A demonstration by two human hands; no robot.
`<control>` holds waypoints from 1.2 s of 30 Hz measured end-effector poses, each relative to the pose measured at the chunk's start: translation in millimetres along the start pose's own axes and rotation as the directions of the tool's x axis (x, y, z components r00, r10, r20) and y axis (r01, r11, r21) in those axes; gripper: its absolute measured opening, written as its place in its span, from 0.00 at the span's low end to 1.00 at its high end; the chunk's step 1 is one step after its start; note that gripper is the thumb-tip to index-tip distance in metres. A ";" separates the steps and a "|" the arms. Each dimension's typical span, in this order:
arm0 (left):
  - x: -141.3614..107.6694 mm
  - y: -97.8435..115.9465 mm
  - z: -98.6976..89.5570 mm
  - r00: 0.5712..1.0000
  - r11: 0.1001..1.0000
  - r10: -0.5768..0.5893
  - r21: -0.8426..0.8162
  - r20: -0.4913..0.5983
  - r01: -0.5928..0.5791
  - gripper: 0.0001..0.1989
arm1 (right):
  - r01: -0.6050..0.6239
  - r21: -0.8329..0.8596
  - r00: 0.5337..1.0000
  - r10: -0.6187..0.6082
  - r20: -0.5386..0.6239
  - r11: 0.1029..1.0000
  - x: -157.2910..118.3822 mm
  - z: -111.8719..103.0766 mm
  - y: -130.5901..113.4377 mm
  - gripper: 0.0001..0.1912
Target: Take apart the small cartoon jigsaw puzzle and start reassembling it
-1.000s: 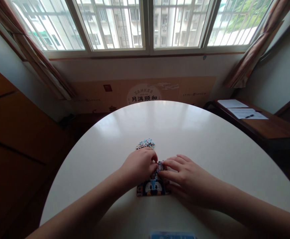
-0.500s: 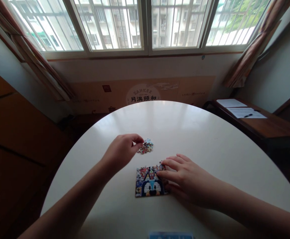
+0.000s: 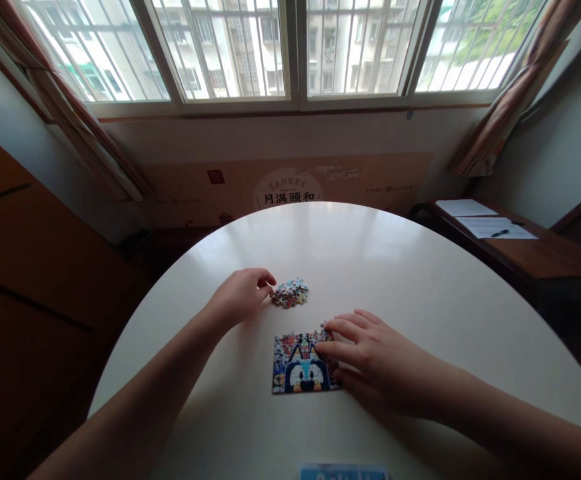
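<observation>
A partly assembled jigsaw puzzle (image 3: 303, 370) with a blue cartoon dog face lies flat on the white round table (image 3: 400, 267). My right hand (image 3: 375, 357) rests on its right side, fingers apart, covering part of that edge. Beyond the puzzle sits a small heap of loose pieces (image 3: 292, 293). At the left edge of the heap is my left hand (image 3: 245, 293), thumb and fingertips bent close together near a piece; what is between them is too small to make out.
A blue printed item (image 3: 343, 472) lies at the table's near edge. To the right, a brown side table (image 3: 555, 257) holds white papers (image 3: 495, 227) and a pen. A barred window and curtains stand behind.
My left hand has moved a little to the left, from over the heap to its left edge, so more of the pieces show. My right hand has stayed on the puzzle.
</observation>
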State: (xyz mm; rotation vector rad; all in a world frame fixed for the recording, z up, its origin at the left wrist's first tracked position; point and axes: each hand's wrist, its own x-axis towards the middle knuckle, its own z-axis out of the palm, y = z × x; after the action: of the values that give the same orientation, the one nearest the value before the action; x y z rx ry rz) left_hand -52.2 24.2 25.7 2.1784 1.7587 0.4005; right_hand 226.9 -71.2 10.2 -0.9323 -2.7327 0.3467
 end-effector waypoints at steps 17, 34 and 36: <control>-29.3 50.3 23.7 0.945 0.944 0.327 0.033 -0.008 -0.327 0.11 | 0.020 -0.026 0.998 -0.021 -0.063 0.999 4.7 5.5 -3.3 0.06; -40.8 68.6 44.5 0.958 0.962 0.271 -0.004 0.092 -0.272 0.09 | 0.028 -0.016 0.998 -0.028 -0.054 0.999 1.5 3.3 -1.9 0.07; -39.2 66.9 44.2 0.960 0.964 0.267 -0.047 0.083 -0.263 0.08 | 0.025 -0.013 0.998 -0.026 -0.054 1.000 0.9 2.4 -2.5 0.08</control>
State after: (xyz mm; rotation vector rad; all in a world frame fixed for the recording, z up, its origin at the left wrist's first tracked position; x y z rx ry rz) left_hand 17.3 -30.2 11.9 2.3749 1.4066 0.3863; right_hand 224.1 -72.9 8.8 -0.8958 -2.6977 0.2958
